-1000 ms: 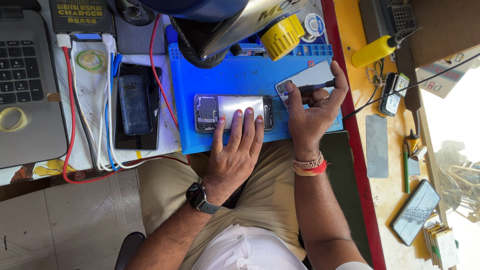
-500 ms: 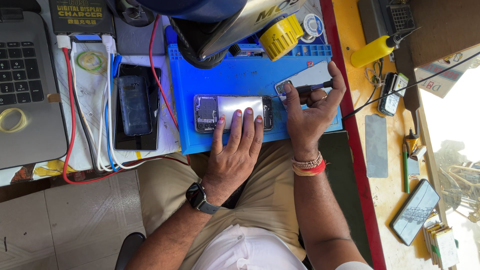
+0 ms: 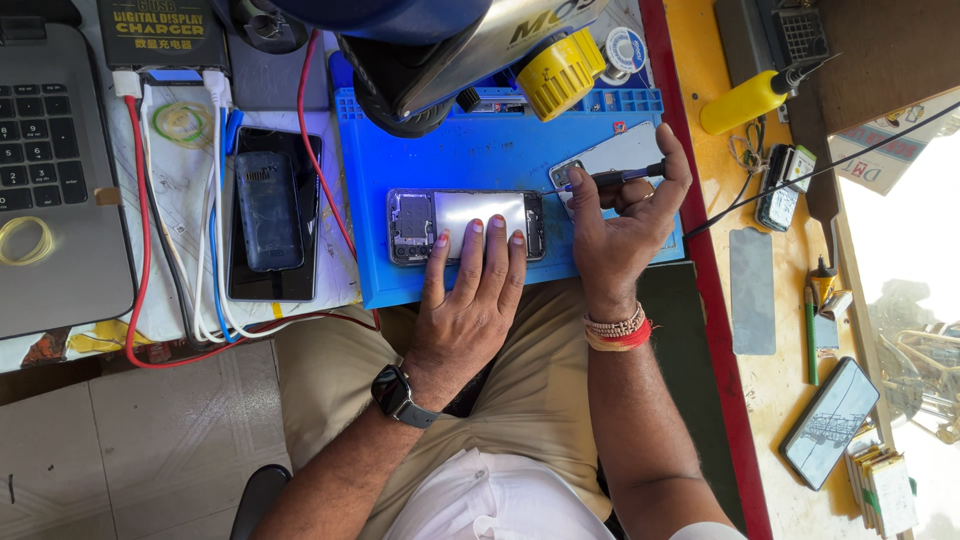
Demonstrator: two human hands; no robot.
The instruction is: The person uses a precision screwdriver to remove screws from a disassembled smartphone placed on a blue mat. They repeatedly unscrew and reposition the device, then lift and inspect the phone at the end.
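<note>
An opened phone lies back-up on a blue work mat, its circuit board and silver battery showing. My left hand rests flat on the phone's near edge, fingers pressing it down. My right hand grips a thin black screwdriver, whose tip points left toward the phone's right end. Under that hand lies the phone's grey back cover.
A microscope base with a yellow knob stands behind the mat. Left lie two stacked phones, cables and a laptop. On the orange bench to the right are a yellow bottle, a glass sheet and another phone.
My right hand has shifted slightly, bringing the screwdriver tip closer to the phone's right end. My left hand stays on the phone.
</note>
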